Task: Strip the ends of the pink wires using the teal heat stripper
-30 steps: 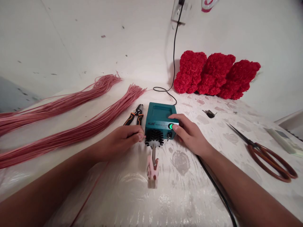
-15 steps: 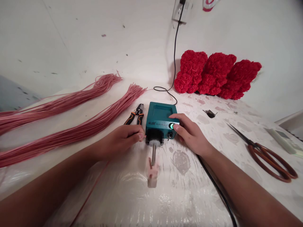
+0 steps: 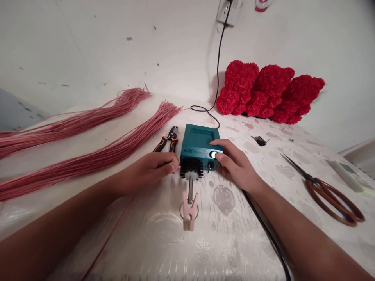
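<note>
— Hands, what do we note?
— Left hand (image 3: 148, 169) pinches a thin pink wire (image 3: 179, 167) just beside the black finned head (image 3: 191, 168).
— And the other?
— Right hand (image 3: 236, 166) lies loosely bent, fingertip on the glowing green button (image 3: 213, 155) of the teal box (image 3: 199, 143), which sits between our hands.

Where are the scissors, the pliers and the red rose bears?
Scissors (image 3: 315, 185), head view, on the brown handle.
Pliers (image 3: 173, 146), head view, on one orange-and-black handle.
Red rose bears (image 3: 271, 89), head view, on the middle bear's body.
</note>
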A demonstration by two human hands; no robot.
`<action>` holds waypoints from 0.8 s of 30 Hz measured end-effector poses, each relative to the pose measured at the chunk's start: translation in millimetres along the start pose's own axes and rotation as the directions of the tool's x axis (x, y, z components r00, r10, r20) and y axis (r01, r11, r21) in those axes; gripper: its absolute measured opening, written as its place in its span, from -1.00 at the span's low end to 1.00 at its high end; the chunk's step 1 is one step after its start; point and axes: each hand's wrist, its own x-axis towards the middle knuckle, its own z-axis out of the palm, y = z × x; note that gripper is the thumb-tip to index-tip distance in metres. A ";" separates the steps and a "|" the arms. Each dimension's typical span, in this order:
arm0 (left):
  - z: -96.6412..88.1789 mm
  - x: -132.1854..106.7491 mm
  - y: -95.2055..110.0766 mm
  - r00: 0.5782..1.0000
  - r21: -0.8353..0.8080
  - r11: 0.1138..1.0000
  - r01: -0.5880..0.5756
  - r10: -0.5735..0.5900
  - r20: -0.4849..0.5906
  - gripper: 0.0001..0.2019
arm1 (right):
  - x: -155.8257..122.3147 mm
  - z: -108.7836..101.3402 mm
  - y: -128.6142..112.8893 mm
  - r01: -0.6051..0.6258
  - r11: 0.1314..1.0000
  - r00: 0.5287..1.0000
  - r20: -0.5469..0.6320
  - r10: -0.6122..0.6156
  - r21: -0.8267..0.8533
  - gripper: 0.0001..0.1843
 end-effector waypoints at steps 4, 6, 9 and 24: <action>-0.4 0.0 -1.5 1.000 -0.004 1.000 -0.012 0.012 0.007 -0.68 | 0.5 0.2 -1.4 0.007 1.000 1.000 -0.012 -0.007 -0.013 -0.70; -0.6 0.2 -1.3 1.000 -0.008 1.000 -0.011 0.011 0.012 -0.69 | 0.6 0.4 -1.9 0.013 1.000 1.000 -0.014 -0.013 -0.020 -0.69; -0.7 0.3 -1.6 1.000 -0.009 1.000 -0.004 0.004 0.013 -0.69 | 0.6 0.7 -1.5 0.016 1.000 1.000 -0.008 -0.016 -0.024 -0.70; -0.3 -1.0 0.1 1.000 -0.001 1.000 0.017 -0.017 0.005 -0.68 | 0.3 0.8 0.3 0.010 1.000 1.000 -0.014 -0.011 -0.020 -0.69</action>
